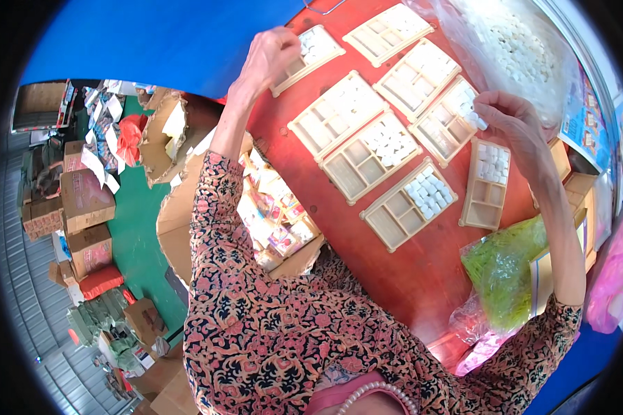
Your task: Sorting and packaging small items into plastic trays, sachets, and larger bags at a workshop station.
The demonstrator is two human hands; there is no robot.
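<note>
White pieces (429, 195) occupied one compartment per tray (381, 223), the others unfilled, while the left hand (266, 59) and right hand (511, 121) curled at trays, their grasp impossible to tell.

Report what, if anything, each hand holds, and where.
The right hand seems to pinch a white piece, part unclear. Whether the left hand holds anything cannot be told.

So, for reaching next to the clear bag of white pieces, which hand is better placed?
Probably the right hand: it is much nearer the clear bag, while the left hand is at a tray farther left.
</note>
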